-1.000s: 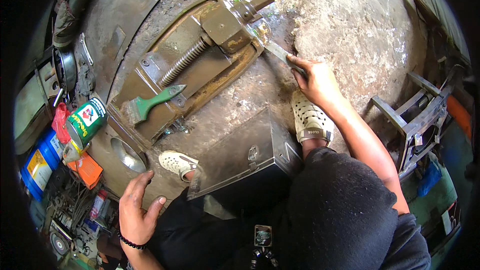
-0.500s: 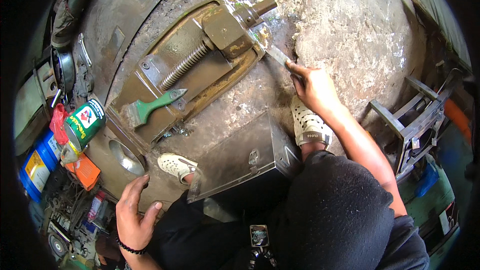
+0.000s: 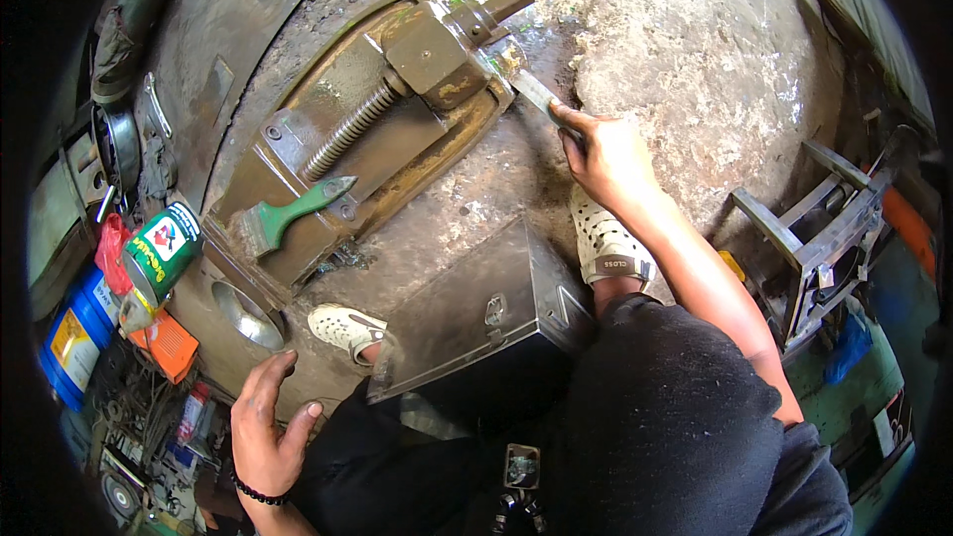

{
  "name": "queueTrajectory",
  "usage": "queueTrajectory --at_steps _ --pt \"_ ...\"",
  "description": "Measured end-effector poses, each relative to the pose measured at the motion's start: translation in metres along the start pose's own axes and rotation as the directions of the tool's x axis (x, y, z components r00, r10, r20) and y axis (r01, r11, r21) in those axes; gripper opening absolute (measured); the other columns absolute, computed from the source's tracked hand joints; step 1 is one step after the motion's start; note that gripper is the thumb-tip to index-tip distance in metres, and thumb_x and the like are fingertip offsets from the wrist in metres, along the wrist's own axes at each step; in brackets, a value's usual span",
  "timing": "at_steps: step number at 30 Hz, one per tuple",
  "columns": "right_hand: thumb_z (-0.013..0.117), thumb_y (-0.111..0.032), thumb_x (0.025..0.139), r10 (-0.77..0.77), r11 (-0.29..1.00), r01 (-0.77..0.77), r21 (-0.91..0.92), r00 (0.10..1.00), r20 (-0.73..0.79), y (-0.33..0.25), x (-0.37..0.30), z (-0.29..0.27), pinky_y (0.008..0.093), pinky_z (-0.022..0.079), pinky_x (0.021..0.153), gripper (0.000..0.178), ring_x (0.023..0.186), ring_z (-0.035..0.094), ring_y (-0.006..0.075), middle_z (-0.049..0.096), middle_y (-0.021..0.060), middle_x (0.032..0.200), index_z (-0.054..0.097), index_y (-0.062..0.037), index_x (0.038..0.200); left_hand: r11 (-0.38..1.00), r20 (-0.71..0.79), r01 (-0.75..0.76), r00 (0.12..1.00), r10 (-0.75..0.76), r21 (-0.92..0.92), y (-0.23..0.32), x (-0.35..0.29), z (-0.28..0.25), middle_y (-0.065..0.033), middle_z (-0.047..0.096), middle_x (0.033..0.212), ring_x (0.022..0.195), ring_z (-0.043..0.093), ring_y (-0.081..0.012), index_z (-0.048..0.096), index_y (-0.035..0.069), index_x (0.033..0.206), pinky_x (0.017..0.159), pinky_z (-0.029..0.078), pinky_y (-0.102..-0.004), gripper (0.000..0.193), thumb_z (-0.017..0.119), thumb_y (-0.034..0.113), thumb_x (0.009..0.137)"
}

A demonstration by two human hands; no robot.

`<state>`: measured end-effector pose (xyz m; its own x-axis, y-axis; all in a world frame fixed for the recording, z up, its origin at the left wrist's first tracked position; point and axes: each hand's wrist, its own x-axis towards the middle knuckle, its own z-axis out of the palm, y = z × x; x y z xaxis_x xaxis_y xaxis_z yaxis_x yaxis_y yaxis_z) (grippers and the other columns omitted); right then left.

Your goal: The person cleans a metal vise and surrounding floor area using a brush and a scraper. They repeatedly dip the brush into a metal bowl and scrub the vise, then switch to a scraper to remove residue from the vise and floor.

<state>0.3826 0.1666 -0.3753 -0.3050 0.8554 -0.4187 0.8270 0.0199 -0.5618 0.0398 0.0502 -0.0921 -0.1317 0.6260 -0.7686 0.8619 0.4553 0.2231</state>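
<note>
My right hand (image 3: 612, 161) is closed on a flat grey metal strip (image 3: 537, 95), like a scraper, gripped near its end. Its far tip meets the right end of a large brown machine vise (image 3: 392, 161), which lies at a slant on the floor and looks wet or greasy. A threaded screw runs along the vise's middle. Across the lower left part of the vise rests a paintbrush (image 3: 298, 210) with a green handle. Down at the lower left, my left hand (image 3: 266, 427) hangs with fingers apart, holding nothing, just below a shiny metal bowl (image 3: 248, 316).
A dark metal box (image 3: 447, 313) stands between my feet. On the left are a green can (image 3: 164, 256), a blue container (image 3: 77, 342), an orange box (image 3: 171, 347) and a wrench (image 3: 157, 104). A welded steel frame (image 3: 819, 233) stands at the right.
The whole view has shifted slightly, moving the vise up and left in the picture. The strip's tip stays at the vise's end, its face now brighter. My left hand looks unchanged.
</note>
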Motion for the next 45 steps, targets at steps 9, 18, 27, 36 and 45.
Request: queueTrajectory --at_steps 9,18,27,36,45 --pt "0.066 -0.012 0.087 -0.056 0.994 0.053 -0.099 0.998 -0.027 0.006 -0.005 0.002 0.0453 0.057 0.078 0.036 0.085 0.071 0.035 0.073 0.0178 0.092 0.071 -0.0134 0.122 1.0 -0.019 -0.019 1.0 0.019 -0.014 0.003 0.0 0.004 -0.0247 0.063 0.126 0.117 0.062 -0.0405 0.059 -0.004 0.129 0.102 0.047 -0.0415 0.056 0.076 0.008 0.076" --pt "0.066 -0.014 0.087 -0.104 0.989 0.115 0.087 0.987 -0.122 0.016 0.002 0.014 0.0472 0.058 0.074 0.036 0.078 0.071 0.0365 0.072 0.0171 0.084 0.071 -0.0137 0.123 0.999 -0.023 -0.044 0.999 0.045 0.025 0.016 0.001 0.007 -0.0243 0.064 0.125 0.116 0.062 -0.0402 0.06 -0.004 0.128 0.102 0.048 -0.0419 0.055 0.076 0.006 0.076" --pt "0.066 -0.019 0.091 0.028 1.0 -0.028 -0.003 0.999 0.026 0.002 0.011 0.007 0.0455 0.057 0.076 0.032 0.081 0.072 0.0369 0.072 0.021 0.089 0.072 -0.0166 0.123 0.999 -0.099 -0.046 0.994 0.047 0.015 0.02 -0.004 0.007 -0.0236 0.064 0.125 0.117 0.062 -0.0399 0.061 -0.003 0.128 0.102 0.047 -0.0415 0.055 0.077 0.006 0.076" --pt "0.061 -0.018 0.092 0.036 0.999 -0.035 0.032 0.999 -0.033 -0.008 0.011 0.011 0.0492 0.057 0.07 0.032 0.077 0.071 0.0386 0.071 0.0201 0.082 0.07 -0.0128 0.123 0.999 -0.055 -0.029 0.998 0.031 0.03 0.016 -0.005 0.01 -0.023 0.064 0.123 0.116 0.062 -0.0381 0.06 -0.004 0.127 0.102 0.047 -0.0413 0.054 0.075 0.006 0.076" --pt "0.063 -0.018 0.091 -0.003 0.999 0.001 -0.034 0.999 -0.039 -0.01 0.013 0.002 0.048 0.058 0.074 0.034 0.079 0.071 0.0391 0.071 0.0216 0.086 0.07 -0.014 0.124 1.0 -0.064 -0.021 0.998 0.022 0.007 0.016 -0.002 0.01 -0.0224 0.065 0.123 0.116 0.062 -0.0366 0.059 -0.006 0.127 0.104 0.046 -0.0404 0.053 0.072 0.006 0.077"
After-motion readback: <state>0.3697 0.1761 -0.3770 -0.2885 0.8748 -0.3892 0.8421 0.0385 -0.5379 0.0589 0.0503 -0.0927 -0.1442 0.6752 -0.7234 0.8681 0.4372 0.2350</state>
